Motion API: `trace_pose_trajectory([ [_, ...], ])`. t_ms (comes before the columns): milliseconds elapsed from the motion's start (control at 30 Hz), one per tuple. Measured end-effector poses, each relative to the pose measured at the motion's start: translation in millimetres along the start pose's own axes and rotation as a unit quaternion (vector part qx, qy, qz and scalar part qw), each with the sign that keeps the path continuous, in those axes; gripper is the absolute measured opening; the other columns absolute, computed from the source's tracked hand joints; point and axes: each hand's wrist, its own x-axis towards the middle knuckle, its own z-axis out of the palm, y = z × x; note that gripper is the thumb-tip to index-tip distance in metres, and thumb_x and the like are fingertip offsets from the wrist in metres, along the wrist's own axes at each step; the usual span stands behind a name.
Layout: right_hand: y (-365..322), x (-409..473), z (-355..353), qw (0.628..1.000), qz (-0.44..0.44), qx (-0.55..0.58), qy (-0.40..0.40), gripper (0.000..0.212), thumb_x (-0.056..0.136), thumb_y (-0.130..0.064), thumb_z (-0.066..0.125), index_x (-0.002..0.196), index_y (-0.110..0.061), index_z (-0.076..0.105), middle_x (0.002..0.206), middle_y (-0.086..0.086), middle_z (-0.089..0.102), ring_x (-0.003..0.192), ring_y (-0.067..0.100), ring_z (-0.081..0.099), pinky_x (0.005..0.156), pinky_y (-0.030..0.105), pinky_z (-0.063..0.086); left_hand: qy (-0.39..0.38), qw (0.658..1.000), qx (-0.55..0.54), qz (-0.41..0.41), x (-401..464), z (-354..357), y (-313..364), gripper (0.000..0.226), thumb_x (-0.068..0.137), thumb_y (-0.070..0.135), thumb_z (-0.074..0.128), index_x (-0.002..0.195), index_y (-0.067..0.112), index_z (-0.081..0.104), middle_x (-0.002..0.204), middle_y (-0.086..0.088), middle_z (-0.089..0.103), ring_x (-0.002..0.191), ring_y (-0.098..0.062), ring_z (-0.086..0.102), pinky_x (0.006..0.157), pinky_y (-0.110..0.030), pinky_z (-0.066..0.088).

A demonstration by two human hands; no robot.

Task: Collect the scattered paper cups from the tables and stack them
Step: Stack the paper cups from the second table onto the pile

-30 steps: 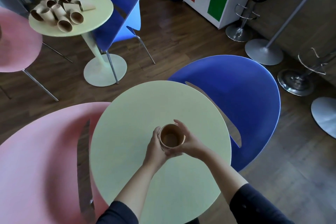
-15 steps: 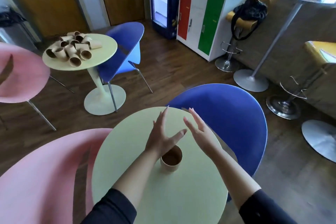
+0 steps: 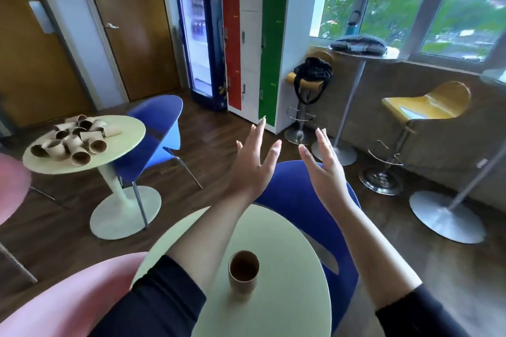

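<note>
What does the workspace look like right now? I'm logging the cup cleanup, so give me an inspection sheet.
Surface: round pale green near table; matching far table.
Job's things: upright brown paper cup stack on the near table; heap of tipped brown paper cups on the far table.
Clutter: nothing seen.
Grippers: left hand and right hand raised, fingers spread, holding nothing.
Cables: nothing seen.
Surroundings: blue chairs, pink chair, yellow bar stool, drinks fridge, black bag on a stool.
</note>
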Motion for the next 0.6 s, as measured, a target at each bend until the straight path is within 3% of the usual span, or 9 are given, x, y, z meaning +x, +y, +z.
trace_pose_trajectory([
  [133,4.9,-17.4,-21.1,0.999,0.018,-0.028,0.040,0.062,0.096,-0.033,0.053,0.150,-0.019,0.025,0.158,-0.005,0.020,0.143,0.006,0.019,0.099,0.005,0.013,-0.015,1.000,0.017,0.012,-14.0,17.7,7.4,0.066,0.093,0.048,0.036,0.152,0.025,0.018,0.159,0.006,0.019,0.145,-0.009,0.018,0.121,-0.043,0.001],
  [233,6.6,-28.4,-40.3,0.996,0.012,-0.066,0.053,0.065,0.096,-0.035,0.052,0.151,-0.016,0.023,0.159,0.000,0.018,0.144,0.010,0.018,0.101,0.008,0.012,-0.015,0.999,0.029,0.017,-23.5,27.0,18.5,0.061,0.098,0.040,0.041,0.152,0.023,0.017,0.159,0.005,0.019,0.145,-0.009,0.018,0.121,-0.044,0.002],
  [367,3.0,-30.6,-65.2,0.995,-0.002,-0.079,0.064,0.063,0.098,-0.032,0.050,0.151,-0.011,0.022,0.159,0.003,0.016,0.145,0.012,0.015,0.097,-0.003,0.008,0.008,0.999,0.043,0.030,-17.6,30.6,30.6,0.067,0.093,0.047,0.036,0.152,0.023,0.017,0.159,0.004,0.020,0.146,-0.010,0.017,0.120,-0.050,0.009],
  [500,2.5,-32.9,-92.3,0.995,-0.005,-0.079,0.059,0.063,0.098,-0.035,0.048,0.151,-0.012,0.023,0.160,0.002,0.015,0.145,0.009,0.012,0.103,0.007,0.006,0.045,0.998,0.045,0.009,-18.9,37.5,52.5,0.061,0.099,0.041,0.042,0.152,0.022,0.019,0.159,0.004,0.020,0.146,-0.010,0.016,0.121,-0.045,0.003],
  [600,2.9,-40.0,-102.0,0.996,-0.011,-0.081,0.041,0.062,0.098,-0.034,0.048,0.151,-0.013,0.022,0.160,0.001,0.013,0.143,0.006,0.014,0.092,-0.005,0.004,0.049,0.997,0.063,0.012,-31.0,41.2,58.7,0.060,0.099,0.038,0.042,0.152,0.022,0.019,0.159,0.004,0.019,0.146,-0.012,0.016,0.120,-0.042,0.000],
])
